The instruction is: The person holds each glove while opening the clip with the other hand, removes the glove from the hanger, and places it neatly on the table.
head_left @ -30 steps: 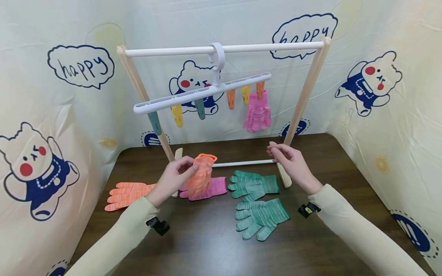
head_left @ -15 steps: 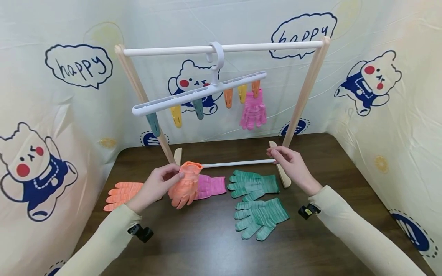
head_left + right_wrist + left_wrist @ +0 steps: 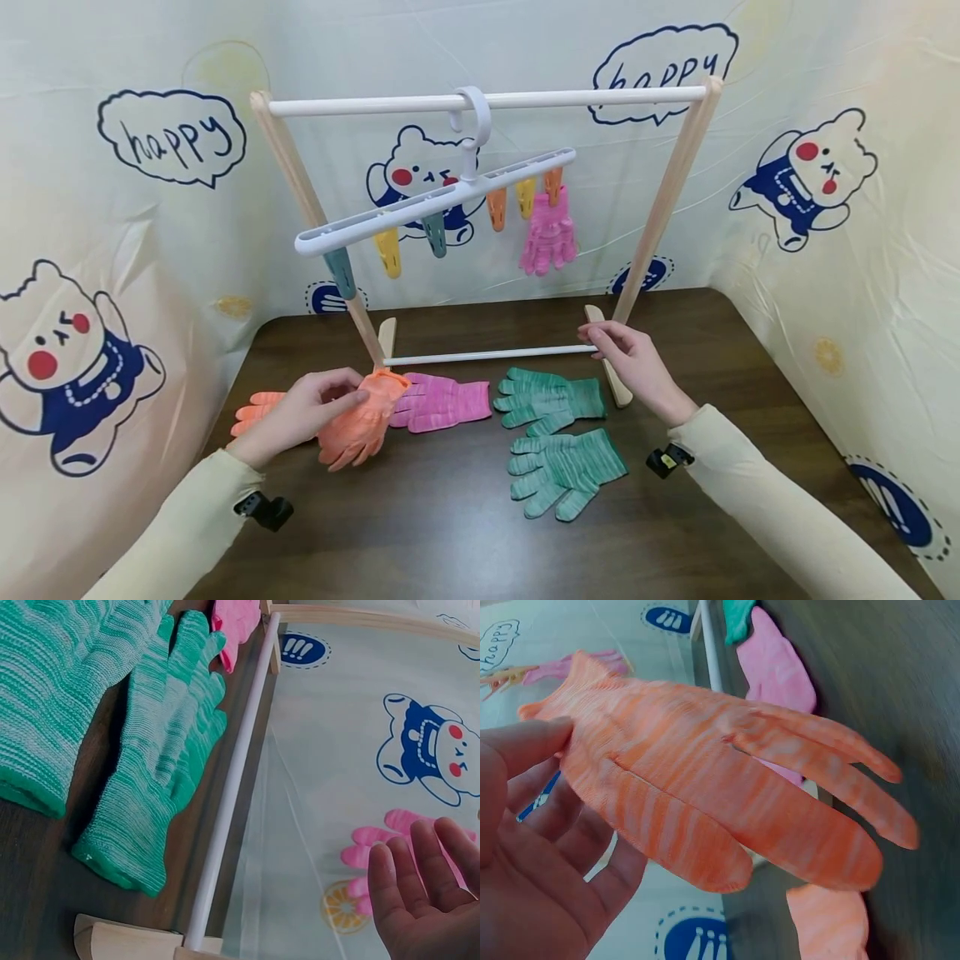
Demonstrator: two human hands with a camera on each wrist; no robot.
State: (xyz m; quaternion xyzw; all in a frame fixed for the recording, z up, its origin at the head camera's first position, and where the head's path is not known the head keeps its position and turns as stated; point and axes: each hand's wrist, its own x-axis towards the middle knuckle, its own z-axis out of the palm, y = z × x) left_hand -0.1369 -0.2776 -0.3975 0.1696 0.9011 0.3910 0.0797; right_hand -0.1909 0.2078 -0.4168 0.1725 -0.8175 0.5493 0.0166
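In the head view my left hand (image 3: 300, 412) pinches an orange glove (image 3: 362, 423) near its cuff, fingers of the glove hanging down toward the table. The left wrist view shows that same glove (image 3: 682, 765) striped orange and pale, with my thumb on its cuff. Partly behind my left hand lies a second orange glove (image 3: 255, 408). A pink glove (image 3: 444, 402) rests just right of the held one. My right hand (image 3: 633, 362) holds nothing; its fingers are loosely bent beside the rack's right foot, and a green glove (image 3: 555, 398) lies to its left.
A wooden rack with a white top bar (image 3: 585, 100) carries a white hanger (image 3: 427, 207). Several clips hang from it, and an orange clip (image 3: 553, 187) at its right end holds another pink glove (image 3: 547, 237). A second green glove (image 3: 567, 475) lies nearer on the dark table (image 3: 450, 533).
My left hand has carried the orange glove left and down, off the pink glove on the table, and now overlaps the other orange glove. The hanger swings slightly; my right hand has barely moved.
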